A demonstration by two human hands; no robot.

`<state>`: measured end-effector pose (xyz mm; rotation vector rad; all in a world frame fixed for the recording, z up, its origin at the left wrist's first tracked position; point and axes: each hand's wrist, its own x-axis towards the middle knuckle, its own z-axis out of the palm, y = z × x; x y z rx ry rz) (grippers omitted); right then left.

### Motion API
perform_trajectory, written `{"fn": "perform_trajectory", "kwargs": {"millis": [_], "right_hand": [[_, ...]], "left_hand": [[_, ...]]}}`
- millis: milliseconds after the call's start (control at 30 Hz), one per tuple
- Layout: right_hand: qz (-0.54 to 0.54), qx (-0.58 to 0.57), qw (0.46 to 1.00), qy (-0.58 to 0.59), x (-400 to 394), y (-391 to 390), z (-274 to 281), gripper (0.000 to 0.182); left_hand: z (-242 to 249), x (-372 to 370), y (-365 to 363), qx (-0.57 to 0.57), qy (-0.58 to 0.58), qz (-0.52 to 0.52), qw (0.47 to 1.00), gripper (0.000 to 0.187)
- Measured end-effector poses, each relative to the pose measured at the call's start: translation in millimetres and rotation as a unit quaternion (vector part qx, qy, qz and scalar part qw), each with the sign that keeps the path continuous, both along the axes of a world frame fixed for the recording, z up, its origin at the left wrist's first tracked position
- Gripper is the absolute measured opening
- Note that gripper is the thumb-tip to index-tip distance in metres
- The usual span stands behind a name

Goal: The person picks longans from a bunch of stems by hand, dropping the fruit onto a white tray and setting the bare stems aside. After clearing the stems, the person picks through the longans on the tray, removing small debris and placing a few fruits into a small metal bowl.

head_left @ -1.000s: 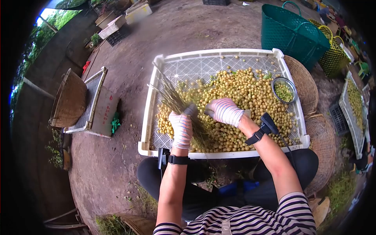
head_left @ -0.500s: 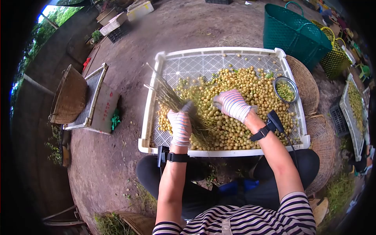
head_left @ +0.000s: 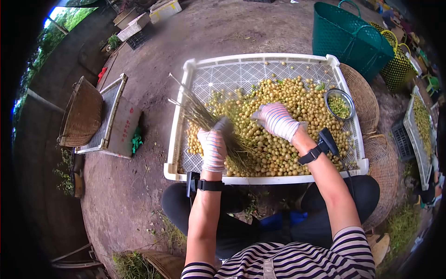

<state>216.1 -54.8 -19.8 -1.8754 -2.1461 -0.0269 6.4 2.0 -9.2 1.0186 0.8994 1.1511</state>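
My left hand (head_left: 213, 145), in a striped glove, is closed round a bundle of thin stems (head_left: 197, 111) that slants over the left part of a white mesh tray (head_left: 260, 181). Many round yellow-green fruits (head_left: 297, 100) lie loose in the tray. Above them, to the right of the bundle, is my right hand (head_left: 278, 121), gloved too, with its fingers drawn together; whatever is between the fingertips is too small to make out. A metal bowl (head_left: 339, 105) of greener fruits rests at the tray's right side.
Behind the tray at the right stand a green woven basket (head_left: 346, 44) and a yellow-black one (head_left: 397, 69). Flat wicker baskets (head_left: 381, 172) lie along the right side. At the left, a wicker basket (head_left: 82, 114) sits on a crate. Another fruit tray (head_left: 422, 130) is far right.
My right hand has shifted very slightly to the right and tilted. My left hand still grips the stems, nearly in the same place.
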Motion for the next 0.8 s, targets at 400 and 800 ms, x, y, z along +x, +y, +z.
{"fn": "perform_trajectory", "kwargs": {"millis": [400, 800], "right_hand": [[-0.044, 0.039, 0.998, 0.019, 4.4, 0.7, 1.3, 0.019], [-0.088, -0.133, 0.987, -0.016, 11.8, 7.0, 2.6, 0.038]], "left_hand": [[-5.9, 0.3, 0.4, -0.046, -0.024, -0.023, 0.998, 0.02], [3.5, 2.7, -3.2, -0.05, -0.019, -0.019, 0.998, 0.022]]}}
